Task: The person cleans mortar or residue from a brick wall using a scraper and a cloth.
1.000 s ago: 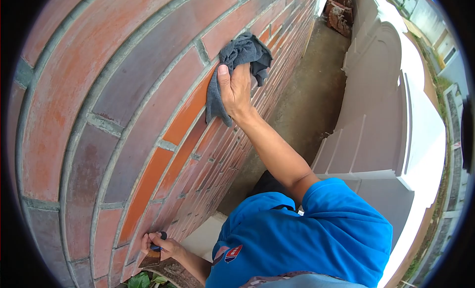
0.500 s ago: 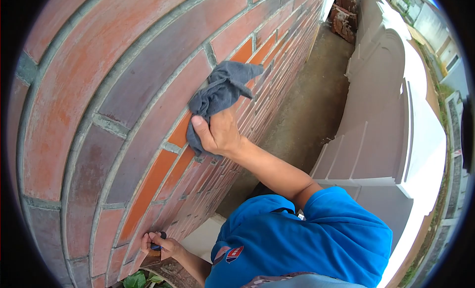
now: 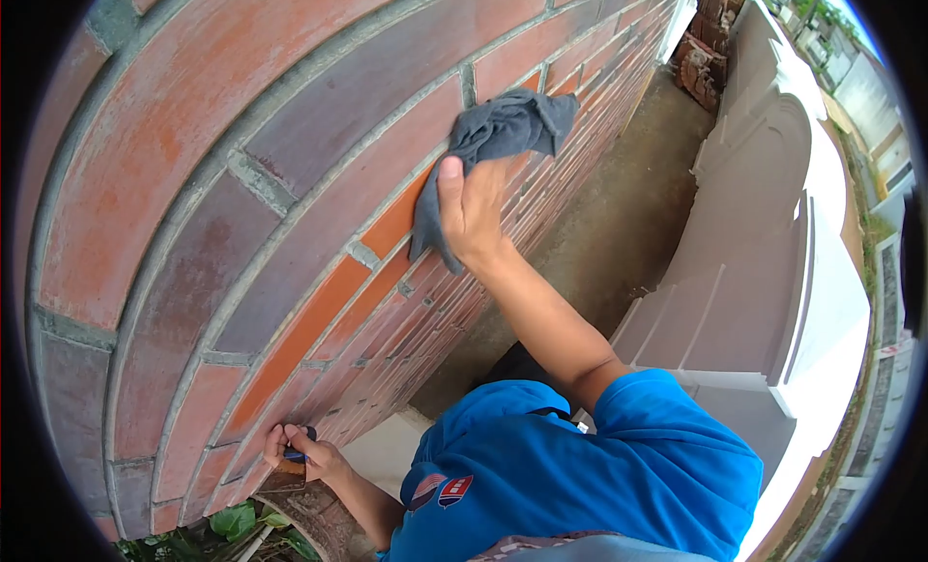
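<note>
The gray cloth (image 3: 512, 127), just one, is bunched on the brick wall (image 3: 319, 190), held by the right hand (image 3: 476, 212). The left hand (image 3: 314, 456) has its fingers pinched around one small dark tool (image 3: 298, 453).

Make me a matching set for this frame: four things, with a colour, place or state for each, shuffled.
1. Cloth
2. Shirt
3. Left hand
4. Leaves

A. Green, near the picture's bottom edge
B. Gripping a small dark object
C. Grey, held against the brick wall by the right hand
D. Bright blue, with an emblem

Pairs: 1-C, 2-D, 3-B, 4-A
</note>
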Demonstrator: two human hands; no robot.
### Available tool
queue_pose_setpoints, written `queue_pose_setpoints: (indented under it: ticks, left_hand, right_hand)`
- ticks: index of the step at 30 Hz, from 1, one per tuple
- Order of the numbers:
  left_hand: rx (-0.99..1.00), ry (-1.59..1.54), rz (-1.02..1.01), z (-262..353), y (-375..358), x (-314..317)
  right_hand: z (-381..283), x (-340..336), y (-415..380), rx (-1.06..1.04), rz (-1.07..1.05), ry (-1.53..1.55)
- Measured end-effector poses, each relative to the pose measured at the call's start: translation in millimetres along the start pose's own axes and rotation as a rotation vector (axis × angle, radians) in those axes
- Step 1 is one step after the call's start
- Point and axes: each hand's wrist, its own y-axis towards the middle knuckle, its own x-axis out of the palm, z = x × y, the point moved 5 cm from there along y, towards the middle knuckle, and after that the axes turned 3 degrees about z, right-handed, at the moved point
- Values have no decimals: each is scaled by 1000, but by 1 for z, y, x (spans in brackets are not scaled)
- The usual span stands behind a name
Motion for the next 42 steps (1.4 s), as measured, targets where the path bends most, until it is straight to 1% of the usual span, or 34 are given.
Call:
queue_pose_setpoints:
  ticks: [2, 5, 7, 8, 9, 10, 11, 12, 14, 16, 17, 18, 20, 22, 23, 25, 27, 29, 32, 34, 35, 37, 39, 41, 42]
  left_hand:
    - [-9, 9, 9, 1, 0, 1]
    - [5, -41, -9, 2, 1, 1]
    - [-29, -45, -8, 2, 2, 2]
    - [-50, -44, 0, 4, 0, 2]
    - [-84, -31, 3, 6, -1, 4]
    - [-81, -39, -13, 7, -1, 4]
    - [-76, -45, -27, 6, 0, 3]
    - [-74, -52, -43, 5, -1, 2]
    - [-91, -22, -63, 2, -2, 0]
    - [-103, -1, -87, 0, -3, 0]
    - [-105, 9, -100, 1, -3, 0]
    - [-107, 27, -108, 3, -3, -1]
    - [-87, 90, -201, 6, 0, -4]
    - [-4, 132, -208, 19, 6, -5]
    - [-23, 64, -215, 13, 2, -9]
    - [-10, -41, -142, 23, 5, -15]
    - [17, -136, -69, 38, 10, -17]
    - [23, -194, 7, 40, 11, -26]
    - [9, -232, 116, 47, 10, -35]
    - [10, -234, 177, 48, 8, -42]
    - [45, -236, 178, 47, 9, -43]
    - [40, -201, 170, 47, 7, -47]
    - [43, -168, 165, 47, 5, -53]
    - [55, -148, 159, 44, 4, -59]
    - [44, -130, 156, 43, 4, -62]
  right_hand:
    - [-49, 9, -39, -132, -249, 28]
    - [-45, 13, -55, -58, -449, 53]
    - [-23, 8, -35, -66, -327, -46]
    - [-5, 2, -24, 168, -282, -27]
    - [-1, -4, 0, 103, -84, -33]
    - [9, -6, 12, 118, -14, -107]
    - [14, -6, 13, 181, -23, -127]
    - [11, -3, 15, 77, 106, -23]
    - [-2, 1, -5, 165, 11, 5]
    - [-30, 14, -47, 18, -345, 78]
    - [-64, 17, -51, -256, -235, 28]
    - [-88, 21, -62, -310, -341, -44]
    - [-110, 36, -92, -263, -423, 167]
    - [-125, 47, -102, -291, -489, 246]
    - [-132, 51, -106, -309, -520, 278]
    - [-162, 60, -111, -468, -642, 372]
    - [-194, 70, -96, -522, -808, 583]
    - [-220, 76, -106, -722, -831, 443]
    - [-260, 91, -124, -857, -653, 498]
    - [-287, 92, -124, -1064, -720, 277]
    - [-293, 93, -124, -1167, -746, 165]
    - [-276, 98, -136, -1108, -665, 375]
    - [-264, 96, -130, -933, -664, 518]
    - [-236, 84, -105, -649, -740, 575]
    - [-222, 75, -96, -630, -775, 411]
